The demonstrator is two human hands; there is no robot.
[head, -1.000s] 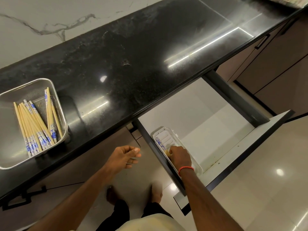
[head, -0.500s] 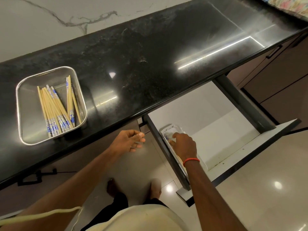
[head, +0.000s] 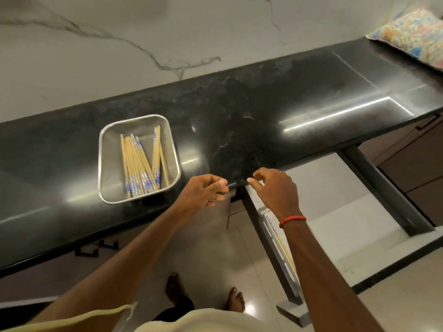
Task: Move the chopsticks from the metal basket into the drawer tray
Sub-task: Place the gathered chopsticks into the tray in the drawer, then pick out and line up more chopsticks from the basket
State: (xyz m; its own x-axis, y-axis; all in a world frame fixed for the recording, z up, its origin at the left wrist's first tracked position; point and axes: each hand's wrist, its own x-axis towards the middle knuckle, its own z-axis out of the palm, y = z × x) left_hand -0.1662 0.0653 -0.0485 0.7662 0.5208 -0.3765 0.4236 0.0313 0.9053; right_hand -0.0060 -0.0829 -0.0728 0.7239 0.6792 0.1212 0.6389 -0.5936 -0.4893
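Head view: your left hand (head: pixel 203 191) and right hand (head: pixel 273 190) hover empty at the worktop (head: pixel 239 116) edge.
Loosely curled, likely bound for chopsticks (head: pixel 136 164) in the metal basket (head: pixel 103 188).

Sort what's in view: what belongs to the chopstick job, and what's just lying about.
Job: chopsticks, metal basket, drawer tray, open drawer, left hand and right hand, both empty.
Lying about: patterned fabric piece at the black countertop's far end.

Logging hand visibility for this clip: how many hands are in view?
2. The left hand hovers at the counter edge near the basket; the right hand is above the open drawer. Neither holds anything.
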